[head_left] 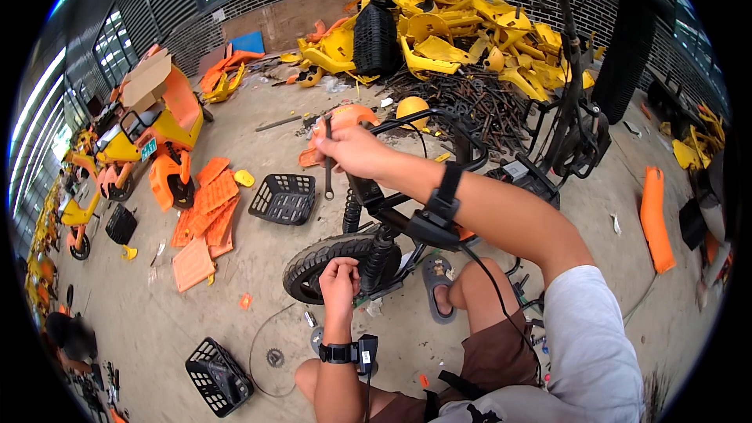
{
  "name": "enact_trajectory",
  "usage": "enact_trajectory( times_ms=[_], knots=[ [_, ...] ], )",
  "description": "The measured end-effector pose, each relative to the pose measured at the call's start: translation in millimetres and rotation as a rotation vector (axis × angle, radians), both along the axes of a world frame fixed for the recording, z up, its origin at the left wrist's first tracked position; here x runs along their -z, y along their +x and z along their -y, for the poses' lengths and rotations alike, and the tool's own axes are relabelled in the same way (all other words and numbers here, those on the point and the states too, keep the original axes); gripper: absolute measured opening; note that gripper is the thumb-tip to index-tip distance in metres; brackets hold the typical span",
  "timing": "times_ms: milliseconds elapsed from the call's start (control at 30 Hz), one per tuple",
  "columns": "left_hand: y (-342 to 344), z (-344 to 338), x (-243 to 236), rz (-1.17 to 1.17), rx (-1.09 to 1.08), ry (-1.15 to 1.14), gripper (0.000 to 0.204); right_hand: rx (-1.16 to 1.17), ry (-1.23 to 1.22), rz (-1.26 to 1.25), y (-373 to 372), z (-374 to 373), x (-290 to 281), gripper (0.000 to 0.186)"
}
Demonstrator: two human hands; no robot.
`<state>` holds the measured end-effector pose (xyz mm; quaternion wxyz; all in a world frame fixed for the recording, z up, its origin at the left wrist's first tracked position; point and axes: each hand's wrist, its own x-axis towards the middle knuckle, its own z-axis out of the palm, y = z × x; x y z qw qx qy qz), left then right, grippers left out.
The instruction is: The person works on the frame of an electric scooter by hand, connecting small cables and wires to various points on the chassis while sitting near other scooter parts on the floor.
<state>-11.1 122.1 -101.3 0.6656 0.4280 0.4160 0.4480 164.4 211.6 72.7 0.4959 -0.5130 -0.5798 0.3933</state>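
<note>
In front of me stands a stripped scooter frame [376, 207] with a black-tyred wheel [301, 270] and a spring shock absorber [381, 258]. My right hand [356, 150], its arm reaching across the frame, is closed on a dark wrench [329, 180] held upright, ring end down. The wrench is in the air, left of the frame. My left hand [339, 286] is beside the wheel, with its fingers curled together. Whatever those fingers hold, if anything, cannot be made out.
Black plastic baskets [283, 198] lie on the concrete floor, near stacked orange panels [207, 211]. Yellow body parts [439, 31] are heaped at the back wall, above dark metal scrap [470, 113]. Yellow-orange scooters [160, 129] stand left; an orange panel [656, 219] lies right.
</note>
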Motion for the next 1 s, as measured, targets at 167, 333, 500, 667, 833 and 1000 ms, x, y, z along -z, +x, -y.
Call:
enact_trajectory(
  times_ms=[167,333,500,667,833,1000],
  knots=[
    [-2,0,3,0.018,0.0,0.006,0.014,-0.068,-0.071,0.214,31,32,-31,0.028],
    [-1,0,3,0.035,-0.003,0.043,0.014,0.138,0.288,1.01,44,76,-17,0.033],
    [3,1,4,0.031,0.018,0.042,0.014,0.143,0.341,0.927,49,87,11,0.033],
    [2,0,6,0.015,0.018,0.034,0.015,0.09,0.415,0.894,47,90,13,0.02],
    [3,1,5,0.024,0.003,0.024,0.016,0.066,0.323,0.839,42,92,4,0.018],
    [4,2,5,0.01,0.026,0.032,0.016,0.043,0.325,0.92,47,86,5,0.019]
  ],
)
